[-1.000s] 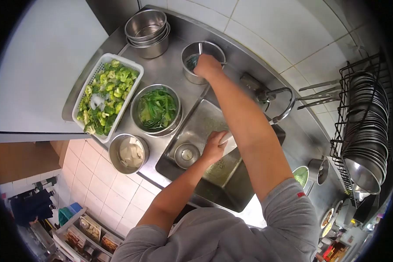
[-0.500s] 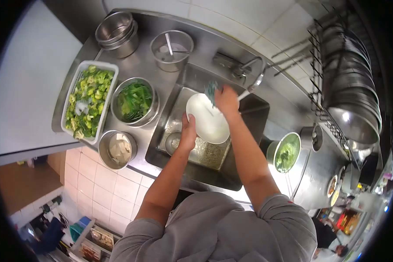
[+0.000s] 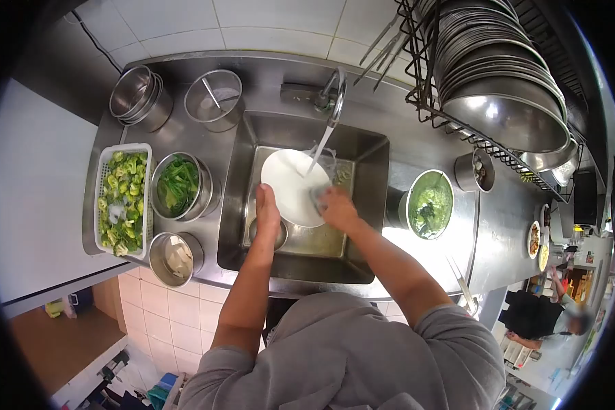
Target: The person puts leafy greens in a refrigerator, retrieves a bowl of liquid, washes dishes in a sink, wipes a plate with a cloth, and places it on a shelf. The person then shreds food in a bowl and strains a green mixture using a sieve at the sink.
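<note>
In the head view, my left hand [image 3: 268, 210] grips the left rim of a white plate [image 3: 287, 184], tilted over the sink [image 3: 362, 256]. My right hand [image 3: 339, 209], a little blurred, is closed on a greenish scouring pad [image 3: 317, 197] at the plate's right edge. Water runs from the curved faucet [image 3: 337, 102] onto the plate and splashes beyond it. A small metal bowl [image 3: 280, 238] lies in the sink, partly hidden behind my left hand and wrist.
Left of the sink stand a white basket [image 3: 148, 198] of broccoli, a bowl of leafy greens [image 3: 178, 184] and metal pots [image 3: 215, 119]. A pot of green vegetables [image 3: 430, 205] sits to the right. Above hangs a rack of metal bowls [image 3: 506, 113]. Another person [image 3: 540, 314] is far right.
My right hand with the pad has moved from the plate's upper edge down to its right side. The plate lies under the stream now. The camera view has shifted.
</note>
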The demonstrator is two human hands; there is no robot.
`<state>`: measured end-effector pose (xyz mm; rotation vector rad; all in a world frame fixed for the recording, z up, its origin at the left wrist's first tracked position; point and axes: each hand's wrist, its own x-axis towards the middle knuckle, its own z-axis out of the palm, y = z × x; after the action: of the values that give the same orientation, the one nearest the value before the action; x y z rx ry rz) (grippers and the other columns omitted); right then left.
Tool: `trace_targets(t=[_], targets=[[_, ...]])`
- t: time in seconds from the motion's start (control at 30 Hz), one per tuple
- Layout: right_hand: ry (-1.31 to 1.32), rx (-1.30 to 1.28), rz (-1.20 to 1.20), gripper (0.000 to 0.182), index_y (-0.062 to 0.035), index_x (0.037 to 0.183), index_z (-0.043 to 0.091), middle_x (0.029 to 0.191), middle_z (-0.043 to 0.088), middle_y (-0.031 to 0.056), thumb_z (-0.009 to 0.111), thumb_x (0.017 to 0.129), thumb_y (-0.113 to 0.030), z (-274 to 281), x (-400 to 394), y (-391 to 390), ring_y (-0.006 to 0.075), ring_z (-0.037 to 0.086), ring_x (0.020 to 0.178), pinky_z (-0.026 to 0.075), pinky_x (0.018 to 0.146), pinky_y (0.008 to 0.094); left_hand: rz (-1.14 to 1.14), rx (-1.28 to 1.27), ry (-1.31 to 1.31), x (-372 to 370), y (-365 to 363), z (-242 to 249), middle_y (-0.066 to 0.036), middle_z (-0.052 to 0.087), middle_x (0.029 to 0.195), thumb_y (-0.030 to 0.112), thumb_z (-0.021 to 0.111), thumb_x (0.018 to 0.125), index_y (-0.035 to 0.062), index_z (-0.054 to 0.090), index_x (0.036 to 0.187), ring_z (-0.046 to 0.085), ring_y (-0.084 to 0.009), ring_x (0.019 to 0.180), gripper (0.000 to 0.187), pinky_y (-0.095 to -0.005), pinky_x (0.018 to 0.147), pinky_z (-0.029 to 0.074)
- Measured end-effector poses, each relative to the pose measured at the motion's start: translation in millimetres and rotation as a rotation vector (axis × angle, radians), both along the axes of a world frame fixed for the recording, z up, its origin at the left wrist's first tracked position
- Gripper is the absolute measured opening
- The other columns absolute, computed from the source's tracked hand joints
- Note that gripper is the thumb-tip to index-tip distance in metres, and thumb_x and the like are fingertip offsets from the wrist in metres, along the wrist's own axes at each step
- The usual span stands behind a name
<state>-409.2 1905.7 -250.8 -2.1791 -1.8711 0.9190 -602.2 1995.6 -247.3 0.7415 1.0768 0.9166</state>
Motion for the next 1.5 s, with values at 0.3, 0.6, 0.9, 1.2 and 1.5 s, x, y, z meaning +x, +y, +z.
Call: trace_targets(t=[0.3,0.6,0.9,1.2,1.5], targets=[[0.454,0.395,-0.141,0.042,-0.0064,0.122,0.072,0.119,0.070,0.0207,0.076,0.081,-0.013,26,-65,40,0.0389,0.066,0.115,0.053,0.101,0.0460,-0.217,0.174,0.244,-11,-2,-43,-0.028,0.046,0.157,0.052,0.037,0.114,-0.0075,0.038,0.157,0.044,-0.0358,0.147,0.073,-0.0401,0.121,0.034],[0.130,0.189,-0.159,0.029,-0.0114,0.106,0.079,0.112,0.073,0.0209,0.070,0.079,-0.008,2,-23,59,0.0402,0.069,0.109,0.055,0.098,0.0477,0.068,0.098,0.014,-66,6,3,-0.023,0.052,0.152,0.050,0.042,0.114,-0.0088,0.039,0.156,0.051,-0.0301,0.139,0.072,-0.0386,0.118,0.038],[0.647,0.648,-0.407,0.037,-0.0047,0.122,0.074,0.118,0.076,0.0148,0.076,0.090,-0.023,173,-65,217,0.0272,0.073,0.108,0.056,0.097,0.0394,0.147,0.020,0.026,-56,-2,5,-0.023,0.048,0.157,0.052,0.043,0.113,-0.0084,0.032,0.160,0.047,-0.0302,0.144,0.077,-0.0379,0.120,0.035],[1.205,0.238,-0.931,0.018,0.0040,0.108,0.069,0.092,0.070,0.0093,0.073,0.093,-0.005,83,28,129,0.0178,0.069,0.076,0.056,0.063,0.0272,0.080,0.031,-0.072,-35,-1,24,-0.014,0.055,0.153,0.041,0.052,0.112,0.0005,0.042,0.158,0.052,-0.0251,0.139,0.063,-0.0379,0.117,0.038],[1.156,0.252,-0.799,0.023,-0.0045,0.082,0.067,0.064,0.055,-0.0014,0.074,0.097,-0.021,95,32,124,0.0077,0.046,0.051,0.034,0.047,0.0265,-0.039,-0.085,-0.205,3,-2,43,-0.013,0.059,0.147,0.043,0.055,0.111,0.0004,0.049,0.151,0.057,-0.0244,0.133,0.059,-0.0392,0.112,0.044]])
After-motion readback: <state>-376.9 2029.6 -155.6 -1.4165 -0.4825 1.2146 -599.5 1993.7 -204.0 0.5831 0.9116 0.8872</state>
